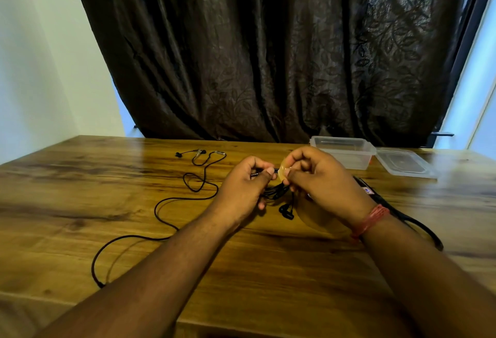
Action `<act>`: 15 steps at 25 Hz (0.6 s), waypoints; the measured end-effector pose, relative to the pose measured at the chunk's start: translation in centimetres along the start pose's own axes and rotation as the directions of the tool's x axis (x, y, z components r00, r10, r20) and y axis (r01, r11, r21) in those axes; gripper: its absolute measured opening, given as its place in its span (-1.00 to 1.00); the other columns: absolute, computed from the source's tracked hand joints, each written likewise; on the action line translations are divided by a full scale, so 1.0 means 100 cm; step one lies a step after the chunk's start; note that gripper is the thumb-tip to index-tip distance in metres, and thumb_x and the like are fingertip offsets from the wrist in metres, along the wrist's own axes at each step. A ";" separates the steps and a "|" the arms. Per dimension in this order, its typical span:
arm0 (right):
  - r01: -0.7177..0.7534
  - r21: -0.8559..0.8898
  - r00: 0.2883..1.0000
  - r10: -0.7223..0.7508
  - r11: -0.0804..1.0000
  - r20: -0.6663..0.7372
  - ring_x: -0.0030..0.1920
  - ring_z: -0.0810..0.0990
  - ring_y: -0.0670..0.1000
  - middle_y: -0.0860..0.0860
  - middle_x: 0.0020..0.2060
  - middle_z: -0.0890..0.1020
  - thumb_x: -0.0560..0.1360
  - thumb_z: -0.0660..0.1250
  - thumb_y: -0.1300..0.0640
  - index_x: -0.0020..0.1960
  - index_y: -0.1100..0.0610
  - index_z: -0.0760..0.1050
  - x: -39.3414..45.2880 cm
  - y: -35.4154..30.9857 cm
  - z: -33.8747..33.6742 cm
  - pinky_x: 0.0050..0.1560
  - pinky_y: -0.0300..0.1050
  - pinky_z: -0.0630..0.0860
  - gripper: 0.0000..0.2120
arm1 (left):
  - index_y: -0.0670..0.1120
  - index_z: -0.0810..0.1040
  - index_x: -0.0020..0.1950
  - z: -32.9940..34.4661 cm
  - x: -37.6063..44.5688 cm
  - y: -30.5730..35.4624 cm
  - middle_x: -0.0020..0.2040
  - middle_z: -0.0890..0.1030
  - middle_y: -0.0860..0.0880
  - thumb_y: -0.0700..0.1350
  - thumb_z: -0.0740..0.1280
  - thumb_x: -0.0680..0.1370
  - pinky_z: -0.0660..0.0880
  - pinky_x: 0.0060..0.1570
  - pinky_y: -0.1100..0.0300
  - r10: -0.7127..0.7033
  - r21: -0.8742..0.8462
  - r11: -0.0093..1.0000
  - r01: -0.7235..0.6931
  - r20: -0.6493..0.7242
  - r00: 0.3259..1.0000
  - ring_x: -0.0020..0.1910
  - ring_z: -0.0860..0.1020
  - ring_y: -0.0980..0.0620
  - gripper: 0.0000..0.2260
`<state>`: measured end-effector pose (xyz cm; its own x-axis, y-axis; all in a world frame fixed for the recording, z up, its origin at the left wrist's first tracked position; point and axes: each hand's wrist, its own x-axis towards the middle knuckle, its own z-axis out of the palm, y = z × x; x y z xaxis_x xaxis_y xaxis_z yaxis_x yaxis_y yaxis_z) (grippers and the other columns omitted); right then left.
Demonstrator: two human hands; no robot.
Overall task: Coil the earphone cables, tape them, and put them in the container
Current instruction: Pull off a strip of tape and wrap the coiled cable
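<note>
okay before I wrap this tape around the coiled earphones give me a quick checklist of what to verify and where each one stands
1. Coiled black earphone cable gathered in the left hand: ok.
2. Translucent yellowish tape piece pinched by the right hand, touching the coil: ok.
3. Black earbuds tucked into the coil: not ok, they dangle below it.
4. Tape free of folds and sticking to itself: cannot tell.
5. Clear rectangular plastic container open, its clear lid lying beside it: ok.
6. Second black earphone coiled: not ok, it sprawls loose on the wooden table.
</note>
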<state>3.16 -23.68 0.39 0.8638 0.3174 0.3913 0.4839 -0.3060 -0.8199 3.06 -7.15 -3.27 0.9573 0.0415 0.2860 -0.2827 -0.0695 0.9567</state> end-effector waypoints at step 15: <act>0.002 -0.054 1.000 -0.001 0.999 0.031 -0.35 0.54 -0.12 -0.06 -0.38 0.57 0.53 0.31 0.27 0.18 -0.04 0.38 0.002 0.006 0.002 -0.26 -0.21 0.47 -0.68 | -0.09 0.55 0.01 0.003 0.000 -0.002 -0.28 0.64 0.08 -0.17 0.31 0.60 0.37 -0.50 0.17 -0.013 -0.038 0.999 0.013 0.016 1.000 -0.51 0.37 0.12 -0.96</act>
<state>3.57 -23.64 -0.08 0.8586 0.3454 0.3788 0.4929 -0.3531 -0.7953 3.12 -7.47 -3.51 0.9617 0.0262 0.2730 -0.2722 -0.0313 0.9617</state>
